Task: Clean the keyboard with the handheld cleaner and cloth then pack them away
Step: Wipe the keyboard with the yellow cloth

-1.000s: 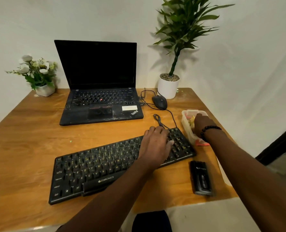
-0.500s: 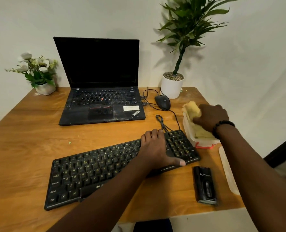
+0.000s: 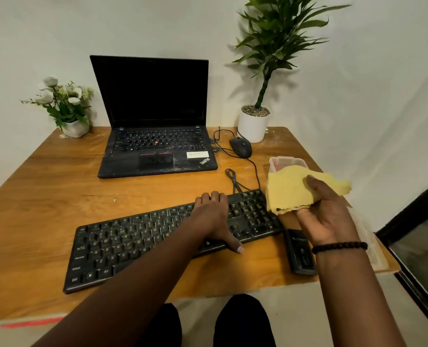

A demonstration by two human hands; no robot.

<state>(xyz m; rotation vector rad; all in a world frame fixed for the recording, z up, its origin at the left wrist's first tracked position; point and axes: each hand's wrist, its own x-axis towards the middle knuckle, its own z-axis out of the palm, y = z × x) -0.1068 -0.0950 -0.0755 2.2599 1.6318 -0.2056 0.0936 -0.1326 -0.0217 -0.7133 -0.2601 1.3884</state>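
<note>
Black wired keyboard [image 3: 172, 239] lies mid-desk, your left hand [image 3: 214, 219] flat on it. Your right hand [image 3: 325, 211] has lifted the yellow cloth [image 3: 290, 189] from the clear plastic tub [image 3: 286, 162], thumb pinching it; wiping comes next.

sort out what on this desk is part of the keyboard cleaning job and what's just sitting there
Part of the job:
keyboard
yellow cloth
handheld cleaner
plastic container

Just lying about:
laptop
mouse
tall potted plant
flower pot

On the table: 1 keyboard [image 3: 172, 236], 1 laptop [image 3: 155, 126], 1 mouse [image 3: 241, 147], 1 cloth [image 3: 290, 189], 2 potted plants [image 3: 254, 123], 1 handheld cleaner [image 3: 300, 254].
</note>
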